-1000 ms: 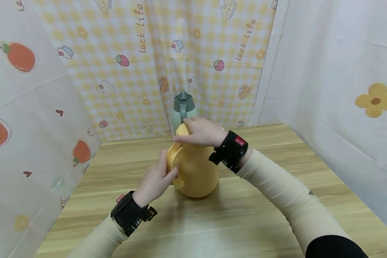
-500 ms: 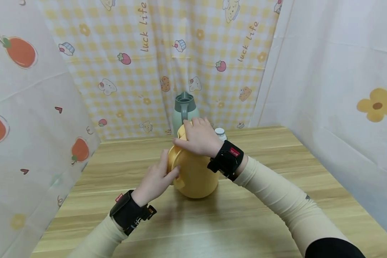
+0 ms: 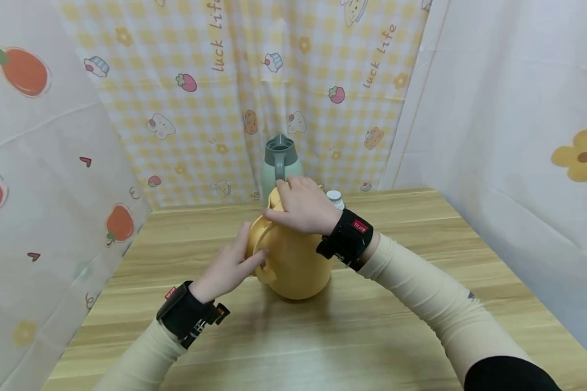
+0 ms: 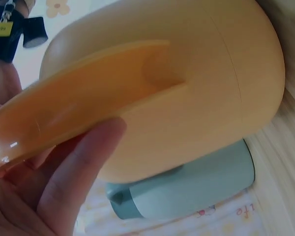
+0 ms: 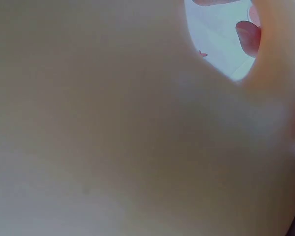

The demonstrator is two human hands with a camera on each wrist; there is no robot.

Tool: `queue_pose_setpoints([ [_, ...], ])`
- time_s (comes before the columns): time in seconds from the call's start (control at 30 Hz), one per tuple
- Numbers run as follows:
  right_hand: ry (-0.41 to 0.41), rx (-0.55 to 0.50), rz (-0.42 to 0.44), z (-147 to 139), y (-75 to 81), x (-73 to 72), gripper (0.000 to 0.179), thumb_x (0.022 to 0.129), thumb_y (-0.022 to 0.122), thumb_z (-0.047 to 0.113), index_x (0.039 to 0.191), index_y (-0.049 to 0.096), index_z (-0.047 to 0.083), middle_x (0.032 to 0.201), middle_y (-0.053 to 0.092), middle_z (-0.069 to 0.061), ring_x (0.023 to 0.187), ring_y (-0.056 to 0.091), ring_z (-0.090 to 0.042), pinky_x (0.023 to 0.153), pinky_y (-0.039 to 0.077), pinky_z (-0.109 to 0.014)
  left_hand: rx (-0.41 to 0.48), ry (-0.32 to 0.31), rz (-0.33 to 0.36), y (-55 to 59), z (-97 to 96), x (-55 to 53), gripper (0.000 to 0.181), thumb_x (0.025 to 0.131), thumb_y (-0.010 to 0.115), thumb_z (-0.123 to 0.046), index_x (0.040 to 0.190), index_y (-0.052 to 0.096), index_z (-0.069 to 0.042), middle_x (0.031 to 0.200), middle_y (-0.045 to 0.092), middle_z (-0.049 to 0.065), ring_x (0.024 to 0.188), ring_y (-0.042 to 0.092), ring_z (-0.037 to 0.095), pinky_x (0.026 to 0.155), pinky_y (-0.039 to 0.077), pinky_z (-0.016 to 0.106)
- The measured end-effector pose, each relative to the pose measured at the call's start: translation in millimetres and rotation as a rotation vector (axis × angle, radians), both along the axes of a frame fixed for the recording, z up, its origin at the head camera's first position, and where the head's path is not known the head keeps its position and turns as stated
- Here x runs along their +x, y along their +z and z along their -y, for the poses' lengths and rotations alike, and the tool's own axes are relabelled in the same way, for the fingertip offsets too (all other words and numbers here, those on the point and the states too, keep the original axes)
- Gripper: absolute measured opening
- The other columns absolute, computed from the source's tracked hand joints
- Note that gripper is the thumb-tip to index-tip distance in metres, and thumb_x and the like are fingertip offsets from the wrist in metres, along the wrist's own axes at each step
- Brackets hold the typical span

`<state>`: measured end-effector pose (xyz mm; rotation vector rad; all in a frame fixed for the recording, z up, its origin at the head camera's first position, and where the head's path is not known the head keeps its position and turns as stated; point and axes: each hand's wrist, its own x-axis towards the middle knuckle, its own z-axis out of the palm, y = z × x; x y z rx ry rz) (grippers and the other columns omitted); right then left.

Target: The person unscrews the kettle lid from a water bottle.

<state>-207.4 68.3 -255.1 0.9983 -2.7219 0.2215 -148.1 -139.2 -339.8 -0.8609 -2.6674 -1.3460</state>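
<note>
A yellow thermos jug (image 3: 300, 266) stands on the wooden table, its handle (image 3: 260, 231) turned to the left. My left hand (image 3: 227, 269) grips that handle; the left wrist view shows a finger (image 4: 83, 172) lying along the handle's edge. Over the jug's top, my right hand (image 3: 305, 205) holds on, thumb on the near left side and the other fingers bent across it. The palm hides most of the top. In the right wrist view the yellow body (image 5: 137, 123) fills nearly everything, blurred.
A pale green jug (image 3: 269, 174) with a grey-green top stands close behind the yellow one. To its right, a white-capped bottle (image 3: 335, 196) is partly hidden by my right hand. Patterned cloth (image 3: 186, 119) hangs along the back and both sides of the table (image 3: 372, 326).
My left hand and the handle have shifted slightly left. My right hand has turned on the jug's top, its fingers now farther across, and the white-capped bottle has come into view behind it.
</note>
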Motion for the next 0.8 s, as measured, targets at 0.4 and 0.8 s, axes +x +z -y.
queue_pose_setpoints([
  [0.4, 0.423, -0.099, 0.101, -27, -6.4, -22.2, 0.069, 0.089, 0.053, 0.045, 0.143, 0.044, 0.004, 0.145, 0.043, -0.016, 0.136, 0.036, -0.029, 0.116, 0.008, -0.045, -0.036, -0.023, -0.019, -0.2, 16.9, -7.0, 0.025, 0.102, 0.051, -0.020, 0.122, 0.038, -0.013, 0.076, 0.065, -0.001, 0.064, 0.058, 0.017, 0.056, 0.049, 0.030],
  [0.8, 0.532, -0.164, 0.197, -50, -3.6, -29.7, 0.060, 0.092, 0.063, 0.039, 0.146, 0.045, 0.019, 0.154, 0.033, -0.001, 0.143, 0.023, -0.017, 0.113, 0.022, -0.046, -0.025, 0.001, -0.034, -0.7, 14.3, -9.6, 0.024, 0.102, 0.051, -0.019, 0.121, 0.039, -0.011, 0.076, 0.065, -0.002, 0.065, 0.059, 0.023, 0.056, 0.048, 0.030],
])
